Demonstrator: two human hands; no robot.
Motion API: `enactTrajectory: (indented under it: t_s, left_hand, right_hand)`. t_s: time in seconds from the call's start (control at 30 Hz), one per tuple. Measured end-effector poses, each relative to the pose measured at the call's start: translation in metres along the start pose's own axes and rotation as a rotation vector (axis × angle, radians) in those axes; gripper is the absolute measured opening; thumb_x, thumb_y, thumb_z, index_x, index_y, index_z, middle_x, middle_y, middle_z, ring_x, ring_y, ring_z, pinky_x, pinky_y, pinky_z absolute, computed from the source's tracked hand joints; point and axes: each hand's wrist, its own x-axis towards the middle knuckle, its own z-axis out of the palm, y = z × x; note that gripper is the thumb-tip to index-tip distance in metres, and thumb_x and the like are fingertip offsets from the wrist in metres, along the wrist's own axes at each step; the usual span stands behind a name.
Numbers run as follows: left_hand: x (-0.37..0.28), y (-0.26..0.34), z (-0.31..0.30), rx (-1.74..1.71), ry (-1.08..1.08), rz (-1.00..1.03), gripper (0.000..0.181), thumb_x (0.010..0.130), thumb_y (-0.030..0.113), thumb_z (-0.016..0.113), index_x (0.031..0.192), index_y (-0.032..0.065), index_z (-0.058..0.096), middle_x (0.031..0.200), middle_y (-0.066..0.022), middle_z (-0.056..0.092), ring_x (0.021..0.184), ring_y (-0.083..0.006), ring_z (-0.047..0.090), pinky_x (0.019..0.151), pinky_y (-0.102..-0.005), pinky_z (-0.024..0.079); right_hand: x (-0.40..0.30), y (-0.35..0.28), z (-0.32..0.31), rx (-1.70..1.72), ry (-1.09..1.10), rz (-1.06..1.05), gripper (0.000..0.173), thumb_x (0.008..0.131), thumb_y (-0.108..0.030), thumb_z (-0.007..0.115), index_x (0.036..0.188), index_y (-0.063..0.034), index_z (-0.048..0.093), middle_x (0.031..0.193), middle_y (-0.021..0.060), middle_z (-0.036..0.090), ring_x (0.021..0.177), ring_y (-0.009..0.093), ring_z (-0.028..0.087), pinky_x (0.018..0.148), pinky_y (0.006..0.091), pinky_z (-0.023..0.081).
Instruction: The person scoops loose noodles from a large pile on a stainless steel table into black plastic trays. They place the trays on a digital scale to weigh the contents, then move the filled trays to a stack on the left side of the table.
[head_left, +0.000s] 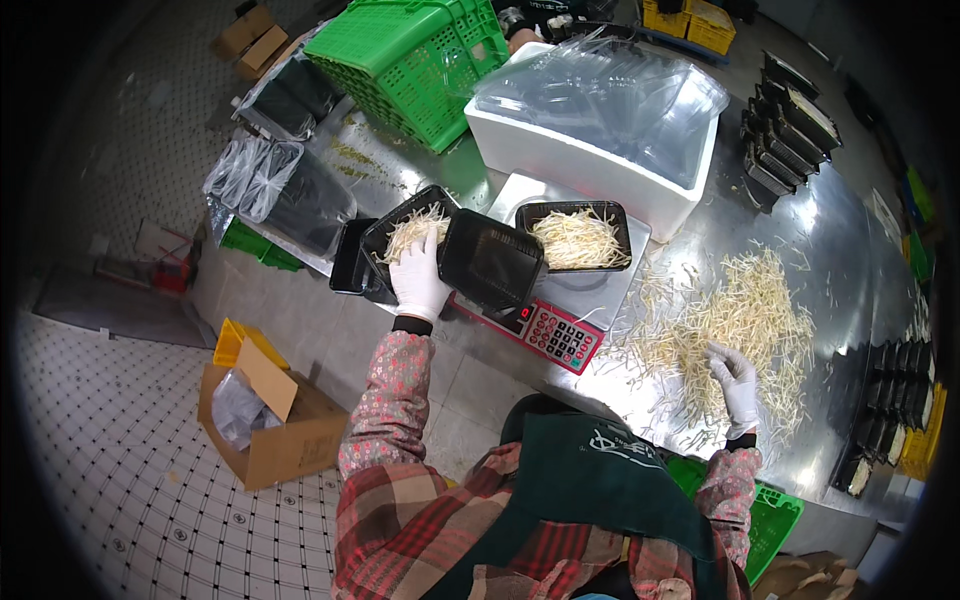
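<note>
My left hand (418, 283), in a white glove, reaches over the near side of a black plastic tray (373, 241), fingers on the bean sprouts (417, 227) inside. Whether it grips them or the tray is hidden. Right beside it an empty black tray (491, 260) sits tilted, overlapping the scale's front. Another black tray (626, 236) of bean sprouts rests on the steel pan of a red digital scale (559, 335). My right hand (736, 384), also gloved, has bent fingers touching a loose heap of bean sprouts (765, 315) on the steel table; its fingertips are partly hidden.
Behind the scale stands a white foam box (585, 150) of clear plastic lids (600, 97), next to a green crate (427, 82). Bagged black trays (300, 195) lie left. Stacked trays (787, 135) line the right side. Another person's hand (523, 37) shows at the back.
</note>
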Motion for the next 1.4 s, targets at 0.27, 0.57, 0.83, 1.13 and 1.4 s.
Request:
enactTrajectory:
  t_s: [0.27,0.57,0.83,1.13,1.4]
  left_hand:
    - [0.044,-0.021,0.015,0.068,0.019,-0.112,0.091,0.062,0.031,0.085,0.139,0.0121,0.041,0.119,-0.0094,0.055,0.108,-0.0276,0.056,0.087,-0.0431,0.045]
    - [-0.004,-0.035,-0.010,-0.356,0.564,-0.096,0.064,0.074,0.015,0.073,0.134,0.0090,0.051,0.140,-0.0106,0.046,0.130,-0.0321,0.041,0.109,-0.0478,0.029]
    - [-0.134,-0.074,0.029,-0.619,0.711,-0.637,0.052,0.084,0.003,0.067,0.133,0.0066,0.051,0.139,-0.0115,0.046,0.124,-0.0252,0.047,0.098,-0.0369,0.043]
    - [-0.543,-0.005,0.193,-0.735,-0.489,-1.317,0.030,0.082,0.028,0.066,0.107,0.0101,0.069,0.102,-0.0133,0.069,0.102,-0.0315,0.064,0.089,-0.0400,0.051]
    - [-0.735,0.114,0.116,-0.567,-1.484,-0.680,0.046,0.091,0.044,0.047,0.113,0.0095,0.067,0.118,-0.0159,0.065,0.112,-0.0330,0.060,0.095,-0.0424,0.047]
  right_hand:
    - [0.026,-0.053,0.078,-0.137,-0.282,-0.191,0.033,0.089,-0.005,0.064,0.122,0.0010,0.061,0.109,0.0075,0.069,0.095,0.012,0.063,0.086,0.0251,0.049]
    - [0.020,-0.057,0.138,-0.157,-0.588,-0.151,0.033,0.090,-0.005,0.065,0.121,0.0027,0.061,0.112,0.0115,0.068,0.099,0.015,0.064,0.088,0.0280,0.051]
    - [0.025,-0.030,0.146,-0.134,-0.699,-0.048,0.033,0.089,-0.001,0.063,0.121,0.0021,0.061,0.113,0.0118,0.066,0.108,0.020,0.062,0.095,0.0302,0.048]
    - [-0.009,0.005,0.210,-0.290,-1.102,0.022,0.024,0.086,-0.009,0.071,0.108,-0.0021,0.069,0.099,0.0055,0.069,0.083,0.009,0.063,0.075,0.0246,0.051]
    - [-0.040,0.057,0.273,-0.330,-1.352,0.059,0.012,0.086,-0.009,0.071,0.089,0.0025,0.068,0.089,0.0075,0.070,0.081,0.012,0.065,0.076,0.0267,0.052]
